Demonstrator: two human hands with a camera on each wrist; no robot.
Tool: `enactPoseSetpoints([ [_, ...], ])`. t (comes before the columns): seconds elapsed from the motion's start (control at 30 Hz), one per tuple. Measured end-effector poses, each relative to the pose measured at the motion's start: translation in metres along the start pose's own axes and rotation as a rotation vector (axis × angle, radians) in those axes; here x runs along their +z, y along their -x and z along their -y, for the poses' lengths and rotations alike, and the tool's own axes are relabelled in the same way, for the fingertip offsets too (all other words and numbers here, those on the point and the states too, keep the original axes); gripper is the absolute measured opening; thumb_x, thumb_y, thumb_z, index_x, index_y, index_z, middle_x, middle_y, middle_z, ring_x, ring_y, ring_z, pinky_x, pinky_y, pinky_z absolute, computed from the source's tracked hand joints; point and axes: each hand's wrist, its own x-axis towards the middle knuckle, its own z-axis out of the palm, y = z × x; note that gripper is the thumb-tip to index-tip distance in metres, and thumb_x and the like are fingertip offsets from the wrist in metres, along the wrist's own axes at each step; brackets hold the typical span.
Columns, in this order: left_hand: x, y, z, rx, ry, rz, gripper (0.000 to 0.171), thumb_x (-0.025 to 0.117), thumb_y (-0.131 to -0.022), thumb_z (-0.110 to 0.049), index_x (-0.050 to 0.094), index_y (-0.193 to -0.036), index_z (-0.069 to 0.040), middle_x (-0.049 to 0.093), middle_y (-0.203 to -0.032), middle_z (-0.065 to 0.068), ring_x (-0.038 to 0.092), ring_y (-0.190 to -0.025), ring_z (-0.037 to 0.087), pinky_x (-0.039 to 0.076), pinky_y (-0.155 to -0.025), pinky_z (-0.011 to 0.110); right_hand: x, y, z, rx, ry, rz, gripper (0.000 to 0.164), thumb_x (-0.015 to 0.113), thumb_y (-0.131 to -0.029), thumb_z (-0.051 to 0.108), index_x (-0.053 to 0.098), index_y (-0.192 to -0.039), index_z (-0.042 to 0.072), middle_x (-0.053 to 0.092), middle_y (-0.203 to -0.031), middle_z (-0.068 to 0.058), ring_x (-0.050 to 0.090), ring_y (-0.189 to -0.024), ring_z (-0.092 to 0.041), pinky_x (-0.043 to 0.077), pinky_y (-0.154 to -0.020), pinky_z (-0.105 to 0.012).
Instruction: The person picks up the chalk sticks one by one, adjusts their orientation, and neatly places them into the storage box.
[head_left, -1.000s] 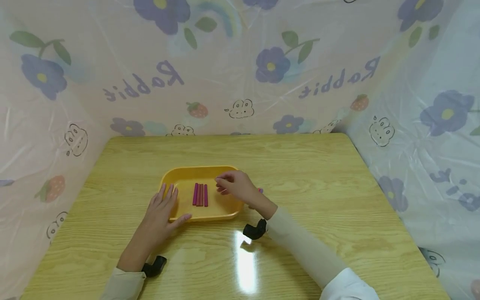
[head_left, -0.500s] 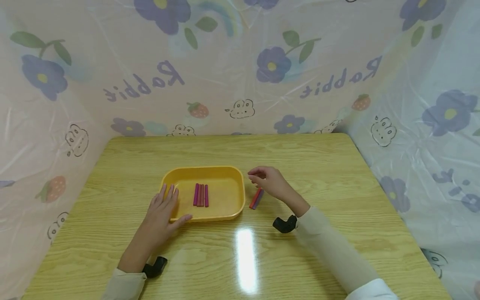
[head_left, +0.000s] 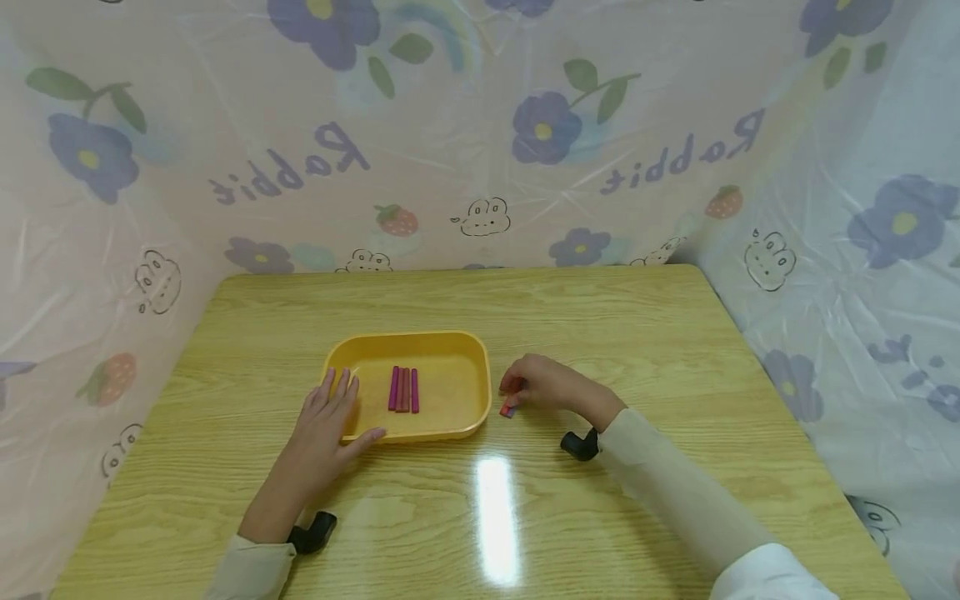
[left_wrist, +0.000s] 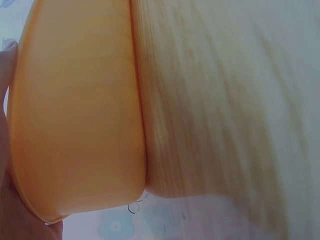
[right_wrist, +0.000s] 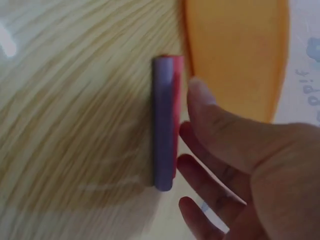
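Several magenta and reddish-brown crayon-like sticks lie side by side in a yellow tray. My left hand rests on the tray's left end, fingers spread over the rim and thumb along the near edge. To the right of the tray, my right hand is low over a purple stick and a red stick, which lie against each other on the table. In the right wrist view the thumb and loosely bent fingers are beside this pair, with nothing visible between them. The head view shows only the pair's near ends.
The wood-grain table carries the tray near its middle. A patterned plastic sheet rises behind and on both sides. Black wrist mounts sit below both wrists. Bright glare lies on the near table.
My right hand has come out of the tray, gone right, and lowered to the purple and red sticks. My left hand and the sticks in the tray look the same.
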Motion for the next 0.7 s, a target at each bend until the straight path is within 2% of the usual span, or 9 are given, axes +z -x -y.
enactPoseSetpoints([
  [0.13,0.0000,-0.0001,-0.0001,-0.004,0.001,0.004,0.090,0.050,-0.088,-0.058,0.019,-0.146,0.003,0.016,-0.151,0.021,-0.004,-0.141,0.029,0.007,-0.109,0.053,0.0012,-0.0006,-0.0030,-0.029,0.049,0.028,0.022,0.074,-0.079,0.021,0.070,-0.098,0.012,0.064,-0.095,0.005,0.054,-0.086,-0.011,0.046,-0.079,-0.031],
  [0.3,0.0003,-0.0002,0.0001,-0.003,0.002,-0.003,0.090,0.051,-0.088,-0.057,0.020,-0.146,0.003,0.016,-0.151,0.021,-0.003,-0.141,0.030,0.008,-0.109,0.053,0.0014,-0.0015,-0.0064,-0.004,0.090,0.059,0.022,0.073,-0.078,0.030,0.070,-0.096,0.018,0.063,-0.091,0.010,0.053,-0.083,-0.008,0.043,-0.080,-0.031],
  [0.53,0.0016,-0.0009,0.0010,0.004,-0.003,-0.015,0.090,0.052,-0.087,-0.058,0.021,-0.145,0.004,0.017,-0.151,0.021,-0.002,-0.141,0.030,0.007,-0.110,0.051,0.0023,-0.0025,-0.0093,0.036,0.026,0.105,0.015,0.072,-0.080,0.027,0.067,-0.090,0.016,0.060,-0.086,0.009,0.054,-0.076,-0.007,0.048,-0.072,-0.026],
  [0.7,0.0017,-0.0011,0.0014,0.001,-0.010,-0.015,0.090,0.051,-0.087,-0.058,0.021,-0.145,0.004,0.017,-0.151,0.021,-0.002,-0.141,0.030,0.009,-0.109,0.052,0.0031,-0.0012,-0.0100,0.079,-0.058,0.140,0.011,0.070,-0.082,0.025,0.065,-0.086,0.016,0.060,-0.082,0.008,0.054,-0.073,-0.009,0.047,-0.070,-0.027],
])
